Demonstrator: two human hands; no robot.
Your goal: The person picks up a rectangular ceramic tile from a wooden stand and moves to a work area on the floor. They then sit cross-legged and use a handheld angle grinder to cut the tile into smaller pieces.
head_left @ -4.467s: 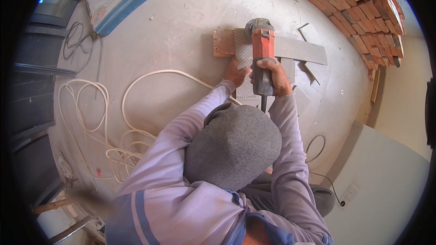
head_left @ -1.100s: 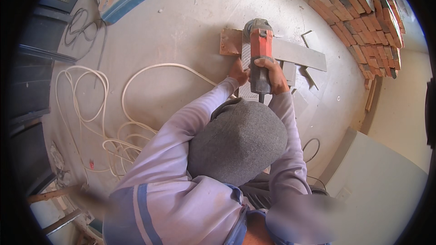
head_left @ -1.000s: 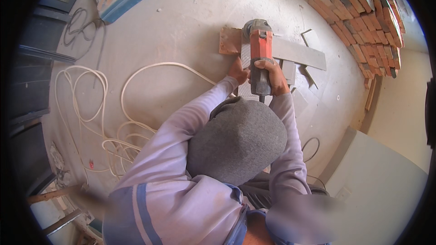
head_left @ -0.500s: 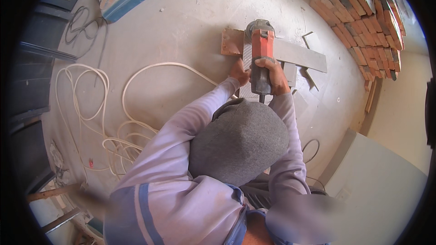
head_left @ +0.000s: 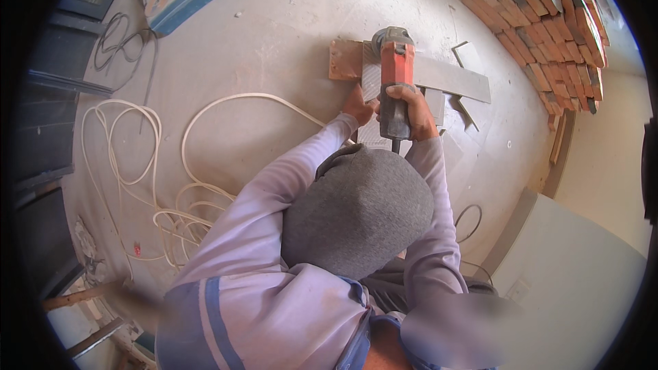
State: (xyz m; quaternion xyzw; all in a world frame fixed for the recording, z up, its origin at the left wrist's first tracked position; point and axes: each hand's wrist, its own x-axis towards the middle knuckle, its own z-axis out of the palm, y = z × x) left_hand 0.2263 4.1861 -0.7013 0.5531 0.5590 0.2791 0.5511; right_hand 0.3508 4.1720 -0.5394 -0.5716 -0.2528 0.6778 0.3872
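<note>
My right hand [head_left: 420,113] is wrapped around the black rear handle of a red and black angle grinder [head_left: 397,65]. Its head points away from me, over a grey tile with a ridged underside [head_left: 371,77]; the disc's contact with the tile is hidden. Beside the handle, my left hand [head_left: 357,105] grips the tile's left edge, its fingers partly hidden. A reddish brick [head_left: 345,60] lies against the tile's far left side. Grey fabric covers the near end of the tile and most of the grinder's cord.
Cut grey tile strips [head_left: 460,82] lie right of the grinder. A brick stack [head_left: 548,34] rises at the far right. A cream cable [head_left: 194,144] loops across the floor on the left. A blue-grey case [head_left: 199,3] sits far left; a pale panel [head_left: 569,253] stands near right.
The whole view has shifted slightly. Against the tile, the grinder sits a touch further right, and both hands keep their hold.
</note>
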